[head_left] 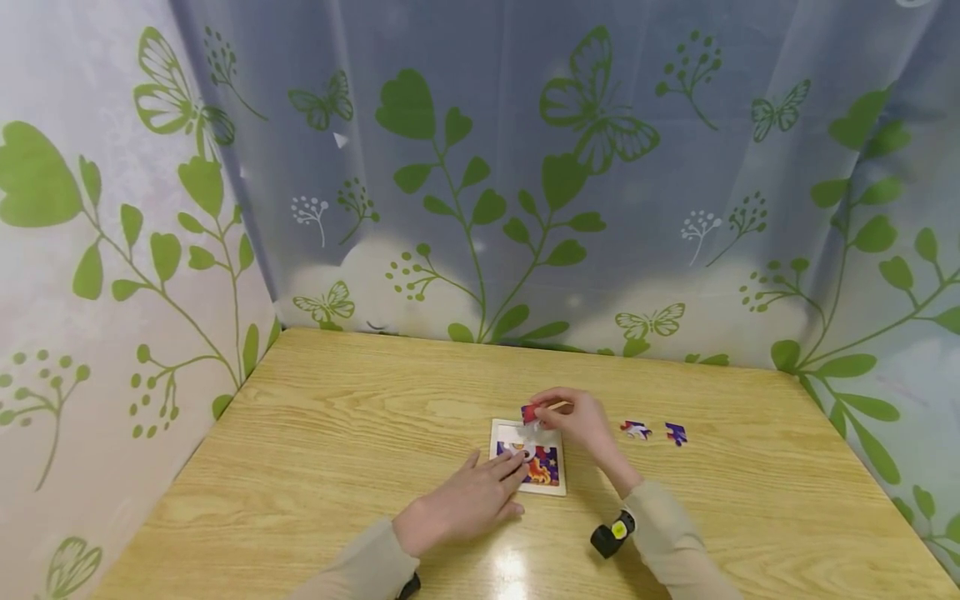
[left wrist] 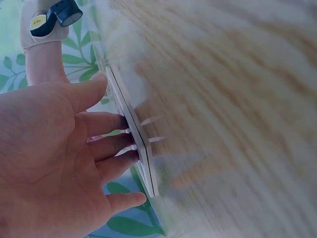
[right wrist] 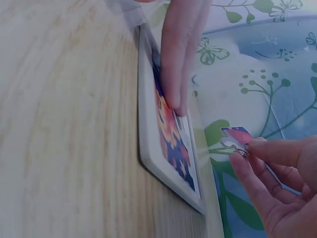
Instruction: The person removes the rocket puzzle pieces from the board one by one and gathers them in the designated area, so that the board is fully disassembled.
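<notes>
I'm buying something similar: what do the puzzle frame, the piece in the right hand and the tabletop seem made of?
Puzzle frame: probably wood or fibreboard, smooth; pale, rigid-looking edge.
Held piece: perhaps thin wood or card; one face printed, finish unclear.
Tabletop: wood or laminate, glossy; grain pattern, bright reflection.

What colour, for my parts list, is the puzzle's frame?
The frame is whitish; right wrist view shows it best.

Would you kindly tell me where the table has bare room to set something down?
The table is bare between the left hand and the printed fabric on the left, and right of the two loose pieces. It is crowded at the puzzle tray, where that hand rests and the right hand holds a puzzle piece.
</notes>
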A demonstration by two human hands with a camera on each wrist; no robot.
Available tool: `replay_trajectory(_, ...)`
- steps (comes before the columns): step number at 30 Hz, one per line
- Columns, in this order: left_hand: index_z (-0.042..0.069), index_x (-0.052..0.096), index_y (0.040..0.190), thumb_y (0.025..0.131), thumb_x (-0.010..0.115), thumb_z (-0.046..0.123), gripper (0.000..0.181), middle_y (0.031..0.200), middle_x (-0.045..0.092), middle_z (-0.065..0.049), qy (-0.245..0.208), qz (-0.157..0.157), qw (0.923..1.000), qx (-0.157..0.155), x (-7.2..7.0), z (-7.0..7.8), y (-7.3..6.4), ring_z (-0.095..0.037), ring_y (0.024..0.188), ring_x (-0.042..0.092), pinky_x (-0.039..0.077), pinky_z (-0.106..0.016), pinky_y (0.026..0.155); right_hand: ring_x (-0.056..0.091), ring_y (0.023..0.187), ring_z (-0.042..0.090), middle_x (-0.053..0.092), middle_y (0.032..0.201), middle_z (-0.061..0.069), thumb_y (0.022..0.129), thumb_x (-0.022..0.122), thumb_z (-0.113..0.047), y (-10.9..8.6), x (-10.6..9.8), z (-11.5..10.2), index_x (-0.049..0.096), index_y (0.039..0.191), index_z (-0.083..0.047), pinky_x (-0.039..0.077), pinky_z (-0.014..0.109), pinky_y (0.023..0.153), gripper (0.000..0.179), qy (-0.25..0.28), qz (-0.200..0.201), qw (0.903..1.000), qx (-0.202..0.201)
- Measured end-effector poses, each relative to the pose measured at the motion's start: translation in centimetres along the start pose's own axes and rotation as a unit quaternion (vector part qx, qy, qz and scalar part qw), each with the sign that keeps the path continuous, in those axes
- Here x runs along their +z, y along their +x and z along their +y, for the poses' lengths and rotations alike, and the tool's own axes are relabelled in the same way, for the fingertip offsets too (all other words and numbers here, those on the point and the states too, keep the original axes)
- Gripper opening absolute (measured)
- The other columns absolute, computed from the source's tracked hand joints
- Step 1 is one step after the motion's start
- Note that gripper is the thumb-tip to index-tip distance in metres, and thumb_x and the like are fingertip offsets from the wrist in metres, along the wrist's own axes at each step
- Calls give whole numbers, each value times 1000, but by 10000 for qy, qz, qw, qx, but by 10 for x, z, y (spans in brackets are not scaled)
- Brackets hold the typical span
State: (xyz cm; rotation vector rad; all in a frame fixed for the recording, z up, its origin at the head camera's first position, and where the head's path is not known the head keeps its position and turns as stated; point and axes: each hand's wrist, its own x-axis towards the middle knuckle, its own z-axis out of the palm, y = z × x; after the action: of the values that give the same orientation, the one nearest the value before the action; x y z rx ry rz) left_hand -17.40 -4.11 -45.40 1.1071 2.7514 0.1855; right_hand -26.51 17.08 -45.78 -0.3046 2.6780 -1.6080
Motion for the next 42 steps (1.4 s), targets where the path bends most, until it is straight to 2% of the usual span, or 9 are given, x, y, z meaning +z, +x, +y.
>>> replay_trajectory(6,11,33,158,107,43,43,61,167,22,-3,-50,-19,10000,-16,0,0,0,-23,153,25,24,-57,122,74,86,28,74,108,18,95,71,-9,-3,-17,4,73,113,2,63,37,77,20,108,109,9998,145)
replay_trajectory(13,10,33,158,107,44,42,61,167,23,-3,-72,-37,10000,-36,-2,1,0,-23,153,25,23,-57,122,73,92,33,70,114,23,97,69,-11,-8,-38,8,70,119,5,62,44,83,27,315,134,9992,210)
replay_trajectory(23,10,33,158,107,45,42,62,167,23,-3,-61,-63,10000,-29,-4,3,-2,-22,153,24,23,-56,122,73,93,29,67,117,27,98,67,-8,-13,-64,24,67,122,9,62,40,83,30,369,348,9986,156)
replay_trajectory(28,10,33,158,107,44,42,62,167,22,-3,-60,-75,10000,-19,-3,2,-1,-22,153,24,22,-56,123,72,96,31,69,115,24,98,68,-10,-14,-72,30,69,122,4,63,37,77,28,-226,409,9984,314)
replay_trajectory(33,10,33,158,107,44,42,61,167,22,-3,-66,-62,10000,-10,-2,1,0,-22,153,24,22,-56,123,72,90,30,73,108,20,92,73,-6,-13,-75,38,73,115,0,56,28,67,24,-1027,324,9934,407)
replay_trajectory(38,10,34,158,107,44,42,61,167,23,-3,-71,-43,10000,6,-2,1,-1,-23,153,24,22,-57,122,72,84,26,73,99,17,88,76,-2,-12,-72,43,74,111,1,54,27,62,23,-1429,89,9883,533)
replay_trajectory(42,9,34,158,107,45,41,61,167,23,-4,-54,-42,10000,12,-2,2,-1,-23,153,25,22,-57,122,70,82,23,74,96,13,88,78,-5,-12,-71,41,74,110,0,52,27,62,23,-1738,86,9831,576)
